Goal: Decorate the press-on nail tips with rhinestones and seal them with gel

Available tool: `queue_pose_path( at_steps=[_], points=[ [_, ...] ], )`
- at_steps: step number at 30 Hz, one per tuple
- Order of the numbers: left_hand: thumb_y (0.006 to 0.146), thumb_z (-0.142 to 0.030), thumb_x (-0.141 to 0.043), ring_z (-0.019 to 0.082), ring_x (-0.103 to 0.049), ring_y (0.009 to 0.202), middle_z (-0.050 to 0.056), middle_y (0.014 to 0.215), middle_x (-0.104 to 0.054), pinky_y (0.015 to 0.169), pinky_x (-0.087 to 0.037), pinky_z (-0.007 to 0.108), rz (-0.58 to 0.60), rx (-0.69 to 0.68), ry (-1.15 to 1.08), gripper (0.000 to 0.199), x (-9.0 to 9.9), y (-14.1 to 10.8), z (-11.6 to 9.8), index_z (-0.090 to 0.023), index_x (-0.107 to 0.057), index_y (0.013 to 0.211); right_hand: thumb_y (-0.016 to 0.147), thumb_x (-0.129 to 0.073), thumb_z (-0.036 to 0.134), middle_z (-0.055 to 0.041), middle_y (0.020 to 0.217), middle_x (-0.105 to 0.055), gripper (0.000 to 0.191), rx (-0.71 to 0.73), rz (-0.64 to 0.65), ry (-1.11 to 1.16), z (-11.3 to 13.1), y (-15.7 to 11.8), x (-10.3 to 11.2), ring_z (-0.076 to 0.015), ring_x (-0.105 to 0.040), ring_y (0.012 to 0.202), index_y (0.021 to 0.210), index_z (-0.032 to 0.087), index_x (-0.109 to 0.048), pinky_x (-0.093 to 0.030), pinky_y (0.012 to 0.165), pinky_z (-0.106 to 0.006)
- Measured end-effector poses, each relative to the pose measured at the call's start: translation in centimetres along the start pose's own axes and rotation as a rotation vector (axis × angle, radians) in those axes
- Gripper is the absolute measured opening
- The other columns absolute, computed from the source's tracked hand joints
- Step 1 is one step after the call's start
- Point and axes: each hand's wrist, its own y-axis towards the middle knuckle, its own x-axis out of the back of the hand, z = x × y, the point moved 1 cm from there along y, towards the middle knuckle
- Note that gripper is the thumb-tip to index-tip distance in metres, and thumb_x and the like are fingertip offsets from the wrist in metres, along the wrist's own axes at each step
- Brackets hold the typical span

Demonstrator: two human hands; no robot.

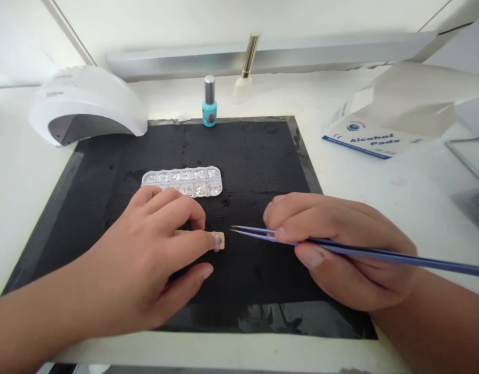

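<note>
My left hand (157, 244) rests over a small tan strip (222, 240), its index fingertip pressed on the near end and its other fingers curled beside it. The thumb stays apart, and most of the strip is hidden under the hand. A small shiny greyish piece (217, 242) sits at that end, by the fingertip. My right hand (340, 244) pinches a pair of blue-purple tweezers (364, 252) between thumb and fingers. Their slightly parted tips point left, a short way right of the strip, with nothing visible between them. Behind my left hand lies a clear compartment case (214, 182) of tiny sparkling gems.
A black mat (258, 166) covers the white table. Along its back stand a white nail lamp (95, 93), a turquoise polish bottle (209, 111) and a white bottle with a gold cap (243, 88). An open alcohol pads box (375, 135) is at the right.
</note>
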Motion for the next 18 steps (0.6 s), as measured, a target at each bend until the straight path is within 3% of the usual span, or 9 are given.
queue_pose_path(
  at_steps=[7,14,18],
  points=[
    [0.089,-0.016,-0.053,0.021,-0.054,0.083,0.003,0.09,-0.064,0.077,-0.034,0.042,-0.004,0.028,-0.02,0.004,-0.4,0.1,0.2,-0.019,-0.054,0.092,0.089,-0.05,0.009,-0.0054,0.076,-0.061,0.014,0.001,-0.003,0.008,0.1,0.1,0.0,-0.0172,-0.063,0.069,0.093,0.02,-0.058,-0.055,0.056,-0.03],
    [0.09,-0.013,-0.055,0.022,-0.062,0.084,0.001,0.094,-0.071,0.078,-0.035,0.042,-0.049,0.007,0.081,0.026,-1.0,0.6,-0.3,-0.018,-0.047,0.114,0.089,-0.049,0.009,-0.0064,0.076,-0.06,0.015,0.027,-0.05,0.114,-0.8,0.4,-0.2,-0.0165,-0.059,0.065,0.093,0.016,-0.061,-0.049,0.053,-0.03],
    [0.091,-0.012,-0.053,0.023,-0.065,0.081,0.005,0.092,-0.072,0.077,-0.035,0.041,-0.044,-0.018,0.17,0.026,-1.3,1.2,-0.7,-0.015,-0.048,0.116,0.09,-0.051,0.013,-0.0064,0.078,-0.061,0.013,0.026,-0.11,0.149,-1.3,0.0,-0.2,-0.0171,-0.06,0.068,0.093,0.016,-0.063,-0.049,0.056,-0.031]
  ],
)
